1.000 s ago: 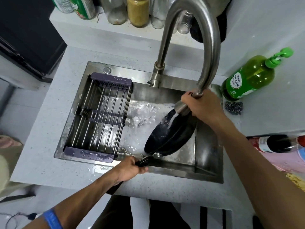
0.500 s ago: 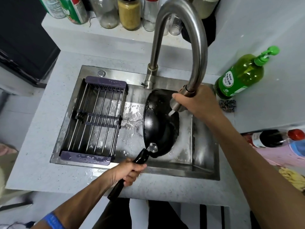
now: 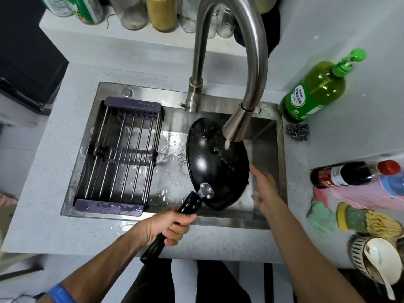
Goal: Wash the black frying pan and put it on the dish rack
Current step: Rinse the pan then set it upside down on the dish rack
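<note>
Pan (image 3: 215, 165) tilted in steel sink (image 3: 265, 219), handle clenched by left hand (image 3: 168, 226); right hand (image 3: 265, 189) blurred, fingers loose.

Single head-worn wide-angle view, looking forward and steeply down, close over the stainless steel sink (image 3: 267, 219) set in the speckled grey tabletop (image 3: 43, 215). Curved brushed-steel tap (image 3: 251, 51) looms near the lens; both forearms enter from the bottom edge. Strong edge distortion.

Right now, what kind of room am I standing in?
Most likely a small home kitchen: a steel sink with a running faucet, a dish rack and a green soap bottle.
</note>
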